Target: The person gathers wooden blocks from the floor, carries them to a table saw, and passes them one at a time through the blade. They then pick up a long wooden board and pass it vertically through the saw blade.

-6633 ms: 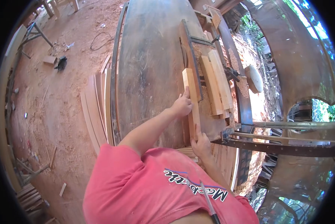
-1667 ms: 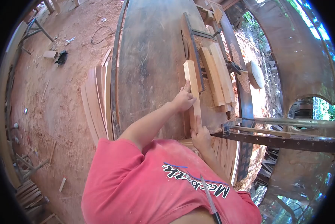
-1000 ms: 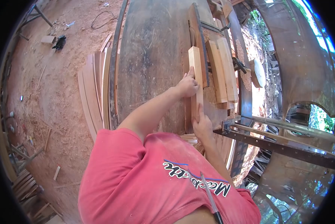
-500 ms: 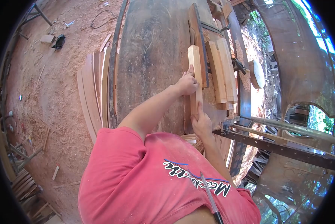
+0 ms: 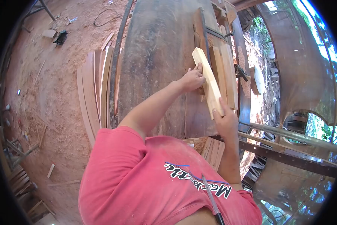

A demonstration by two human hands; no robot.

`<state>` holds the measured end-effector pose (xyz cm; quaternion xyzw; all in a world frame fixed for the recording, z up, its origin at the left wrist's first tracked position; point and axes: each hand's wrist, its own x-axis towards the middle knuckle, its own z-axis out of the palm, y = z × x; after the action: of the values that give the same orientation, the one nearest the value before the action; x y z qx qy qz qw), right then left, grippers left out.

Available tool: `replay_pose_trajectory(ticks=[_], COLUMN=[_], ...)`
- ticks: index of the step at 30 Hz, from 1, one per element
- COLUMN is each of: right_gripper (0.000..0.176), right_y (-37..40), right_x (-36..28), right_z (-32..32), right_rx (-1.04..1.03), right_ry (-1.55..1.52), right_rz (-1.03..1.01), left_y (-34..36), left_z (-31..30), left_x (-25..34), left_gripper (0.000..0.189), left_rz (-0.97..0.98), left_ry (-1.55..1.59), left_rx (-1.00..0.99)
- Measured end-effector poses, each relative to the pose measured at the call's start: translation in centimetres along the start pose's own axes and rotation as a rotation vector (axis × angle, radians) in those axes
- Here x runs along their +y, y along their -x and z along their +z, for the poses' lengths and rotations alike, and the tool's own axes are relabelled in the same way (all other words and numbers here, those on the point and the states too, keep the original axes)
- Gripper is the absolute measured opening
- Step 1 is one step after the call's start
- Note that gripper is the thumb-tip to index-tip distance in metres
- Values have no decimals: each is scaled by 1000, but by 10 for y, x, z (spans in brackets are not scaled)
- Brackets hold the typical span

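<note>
A short, pale wooden block lies slanted over the workbench, its near end angled to the right. My left hand is closed on its far half, from the left side. At the near end, my right hand grips the block, with fingers on its edges. Just beyond the block stands an upright dark fence board. To the right of that board lie two similar pale wooden pieces, partly hidden by the held block.
A metal clamp sits at the bench's right side. Several long planks lean along its left side. A dark metal rail crosses at the right. Sawdust covers the ground. A pen hangs on the pink shirt.
The block has turned away from alongside the fence board, its near end swinging right. My right hand has moved right with it; my left hand stays on the far half.
</note>
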<state>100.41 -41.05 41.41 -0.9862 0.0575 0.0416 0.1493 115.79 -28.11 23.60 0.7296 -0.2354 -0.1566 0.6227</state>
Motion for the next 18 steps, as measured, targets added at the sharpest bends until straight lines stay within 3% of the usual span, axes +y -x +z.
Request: replay_pose_trajectory(ticks=[7,10,18], right_gripper=[39,37,41], right_y=[-45,-68,-136], right_x=[-22,-25,-41], right_z=[-42,-56,-92], right_rx=[115,205,148], right_ry=[-113,-95,-37], right_rz=[26,-88,10], left_y=[-24,-28,-42], left_z=[-9,-13,-22], left_x=[11,17,26], left_gripper=[45,45,45], left_rz=[22,15,0], left_ry=[-6,62,185], left_rx=[67,126,186])
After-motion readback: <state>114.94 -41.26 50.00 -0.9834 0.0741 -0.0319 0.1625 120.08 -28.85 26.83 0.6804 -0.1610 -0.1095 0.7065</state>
